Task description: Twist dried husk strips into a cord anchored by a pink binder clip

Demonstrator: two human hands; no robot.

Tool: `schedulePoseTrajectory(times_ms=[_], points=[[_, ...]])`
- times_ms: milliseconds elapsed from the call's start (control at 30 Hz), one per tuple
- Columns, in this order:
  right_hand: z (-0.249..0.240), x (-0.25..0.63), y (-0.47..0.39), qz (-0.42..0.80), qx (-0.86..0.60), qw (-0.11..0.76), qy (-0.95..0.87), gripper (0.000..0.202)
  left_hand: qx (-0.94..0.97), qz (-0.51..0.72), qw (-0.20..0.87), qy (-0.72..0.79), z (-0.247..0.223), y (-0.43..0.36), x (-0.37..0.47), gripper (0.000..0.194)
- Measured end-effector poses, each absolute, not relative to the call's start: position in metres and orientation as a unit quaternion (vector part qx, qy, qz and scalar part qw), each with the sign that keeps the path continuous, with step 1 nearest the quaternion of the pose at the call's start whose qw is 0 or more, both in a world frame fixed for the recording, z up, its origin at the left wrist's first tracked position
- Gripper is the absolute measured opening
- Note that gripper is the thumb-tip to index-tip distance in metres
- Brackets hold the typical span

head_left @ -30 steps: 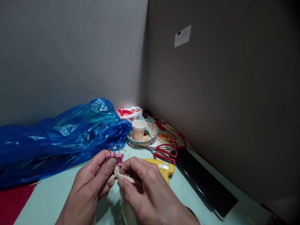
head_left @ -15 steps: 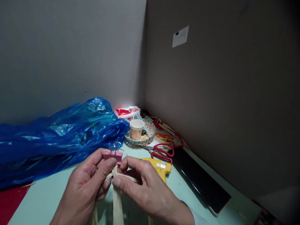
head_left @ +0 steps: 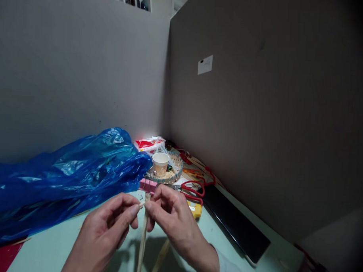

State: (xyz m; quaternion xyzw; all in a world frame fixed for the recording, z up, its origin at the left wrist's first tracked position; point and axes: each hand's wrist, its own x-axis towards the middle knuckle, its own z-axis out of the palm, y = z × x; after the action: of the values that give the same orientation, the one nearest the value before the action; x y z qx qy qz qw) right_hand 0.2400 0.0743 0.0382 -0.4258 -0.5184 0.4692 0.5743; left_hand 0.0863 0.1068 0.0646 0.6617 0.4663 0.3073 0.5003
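Observation:
Pale, flat fibre strips [head_left: 142, 245] hang down from a pink binder clip [head_left: 148, 186] that is fixed at their top end. My right hand [head_left: 177, 219] pinches the strips just below the clip between thumb and fingers. A short piece of strip runs out to the left, and my left hand [head_left: 111, 225] pinches it between thumb and forefinger. Another strip [head_left: 162, 255] dangles beneath my right hand. Behind that hand lies a yellow glue gun [head_left: 196, 210], partly hidden.
Behind the hands stands a paper cup [head_left: 160, 164] in a woven basket [head_left: 177, 173]. Red-handled scissors [head_left: 194, 190] and a black flat device [head_left: 236, 225] lie to the right. A blue plastic bag [head_left: 88, 164] covers the left. Grey partitions [head_left: 127, 70] enclose the table.
My left hand has moved off the clip and down-left, drawing a strip sideways. The clip now sits by my right hand. The camera view has tilted up.

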Motion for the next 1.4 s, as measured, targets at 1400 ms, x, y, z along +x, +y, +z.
schedulePoseTrajectory(times_ms=[1400], points=[[0.044,0.25,0.079,0.313,-0.548,0.529,-0.568,0.024,0.556,0.384,0.574,0.463,0.036,0.113,0.094,0.033]])
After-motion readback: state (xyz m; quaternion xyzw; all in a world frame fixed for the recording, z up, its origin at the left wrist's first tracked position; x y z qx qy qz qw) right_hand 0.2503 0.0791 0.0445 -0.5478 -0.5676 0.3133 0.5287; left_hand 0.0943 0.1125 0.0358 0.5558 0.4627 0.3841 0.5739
